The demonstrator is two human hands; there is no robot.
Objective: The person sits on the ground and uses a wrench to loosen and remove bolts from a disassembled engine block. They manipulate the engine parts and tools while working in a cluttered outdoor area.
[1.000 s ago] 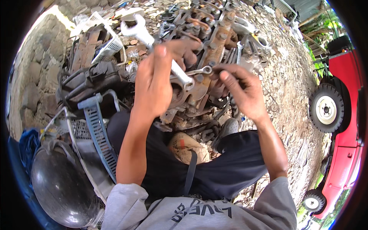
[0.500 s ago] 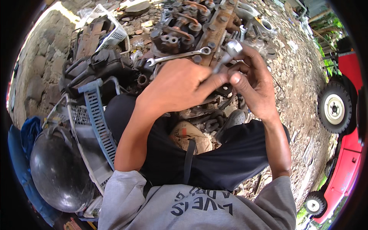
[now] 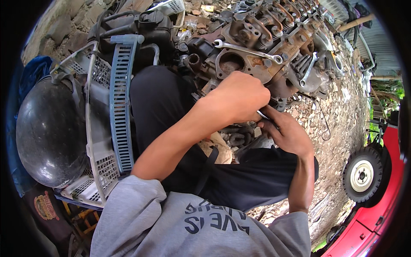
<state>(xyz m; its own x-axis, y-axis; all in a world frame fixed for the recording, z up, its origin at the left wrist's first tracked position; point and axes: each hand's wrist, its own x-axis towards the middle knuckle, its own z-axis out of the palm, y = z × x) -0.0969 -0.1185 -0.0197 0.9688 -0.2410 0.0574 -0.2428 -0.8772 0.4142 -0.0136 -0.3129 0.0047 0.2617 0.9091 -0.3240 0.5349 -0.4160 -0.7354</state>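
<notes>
My left hand [image 3: 239, 96] is closed with its back up, over the near end of a rusty engine. Below and to its right, my right hand [image 3: 289, 130] has its fingers curled. Both meet around a shiny metal socket wrench [image 3: 262, 115], of which only a short length of shaft shows; its head is hidden by the hands. Just beyond them is the engine's cylinder head [image 3: 295, 38], with rocker arms and valve springs. A combination wrench [image 3: 248, 51] lies across the engine's near end, beside a round opening. Another wrench [image 3: 308, 68] rests on the grey metal part at right.
A blue slotted plastic piece [image 3: 123, 103] and a pale plastic crate [image 3: 100, 167] stand at my left, beside a black helmet [image 3: 49, 132]. A dark plastic housing [image 3: 137, 32] sits behind them. Gravelly ground [image 3: 342, 111] stretches right, toward a red vehicle [image 3: 364, 227].
The view has shifted, so the engine appears farther right. My hands have come lower and closer together, and the socket wrench's round silver head, visible before, is now hidden.
</notes>
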